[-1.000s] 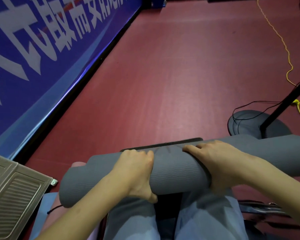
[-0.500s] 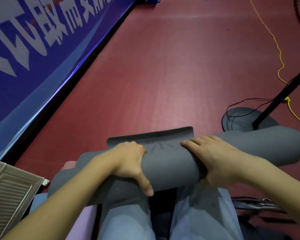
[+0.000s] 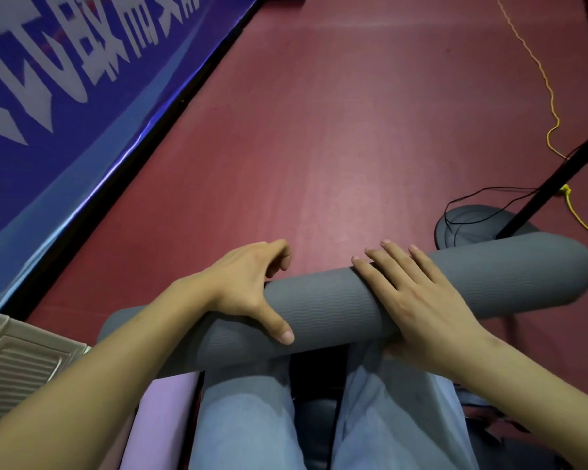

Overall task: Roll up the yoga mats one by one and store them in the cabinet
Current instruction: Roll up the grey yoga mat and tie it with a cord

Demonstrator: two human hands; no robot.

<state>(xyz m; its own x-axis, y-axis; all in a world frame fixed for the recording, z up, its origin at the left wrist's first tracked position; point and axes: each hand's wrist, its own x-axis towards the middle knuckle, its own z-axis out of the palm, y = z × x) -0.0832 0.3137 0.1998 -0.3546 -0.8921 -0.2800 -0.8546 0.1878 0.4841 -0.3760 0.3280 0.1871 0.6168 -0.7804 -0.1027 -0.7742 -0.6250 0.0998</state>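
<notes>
Ribbed grey foam mat [image 3: 330, 307], tightly cylindrical

mat roll [image 3: 326, 307] across thighs | banner [image 3: 65, 96] left | fan base [image 3: 472, 225] right

Dim, even light with a soft sheen on the red floor [image 3: 336, 198]; wide-angle edges bend, corners perhaps slightly blurred.

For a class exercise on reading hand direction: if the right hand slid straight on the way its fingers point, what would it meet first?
The right hand lies flat across the grey mat roll, fingers pointing forward and slightly left. Past the roll, only bare red floor shows, so the way looks free, though depth is unclear.
</notes>
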